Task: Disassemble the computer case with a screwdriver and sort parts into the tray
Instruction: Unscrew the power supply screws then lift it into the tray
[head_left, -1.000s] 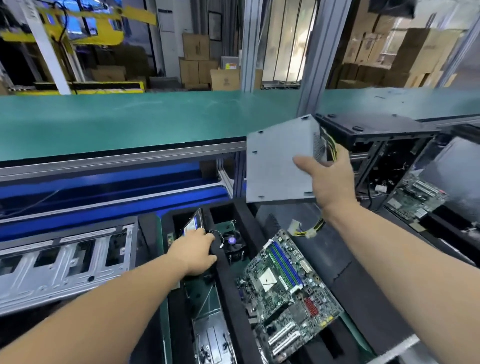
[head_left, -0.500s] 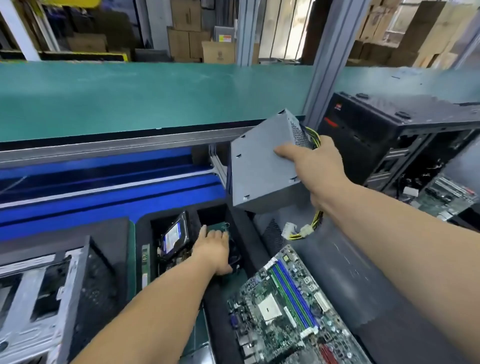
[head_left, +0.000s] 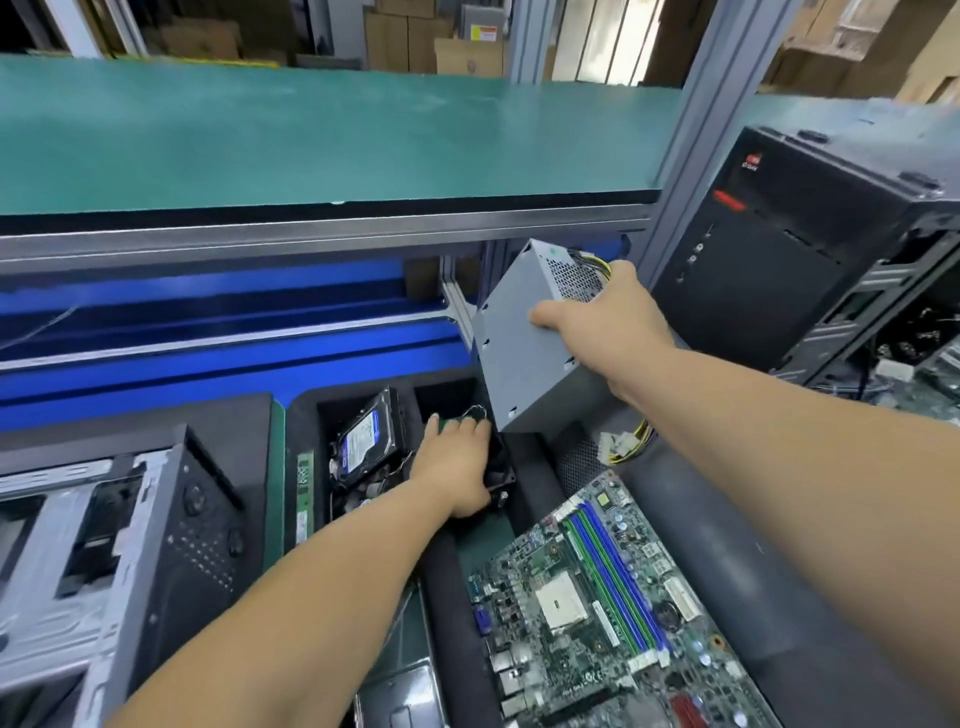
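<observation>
My right hand (head_left: 608, 325) grips a grey metal power supply (head_left: 519, 358) and holds it tilted just above the black foam tray (head_left: 363, 397); its yellow and black cables (head_left: 626, 441) dangle below. My left hand (head_left: 454, 465) lies palm down on a black cooling fan (head_left: 501, 480) in a tray compartment, fingers fairly straight. A hard drive with a blue label (head_left: 363, 436) leans in the compartment to the left. A green motherboard (head_left: 618, 603) lies in the tray's near right part. The black computer case (head_left: 800, 249) stands open at the right.
A silver and black drive cage (head_left: 104, 561) lies at the left. A green memory stick (head_left: 304, 493) sits in a narrow slot. A green shelf (head_left: 311, 135) on an aluminium frame with a post (head_left: 696, 156) overhangs the blue conveyor (head_left: 208, 332). Cardboard boxes stand far behind.
My right hand has lowered the power supply toward the tray's back compartment. My left hand stays on the fan. The view has tilted further down.
</observation>
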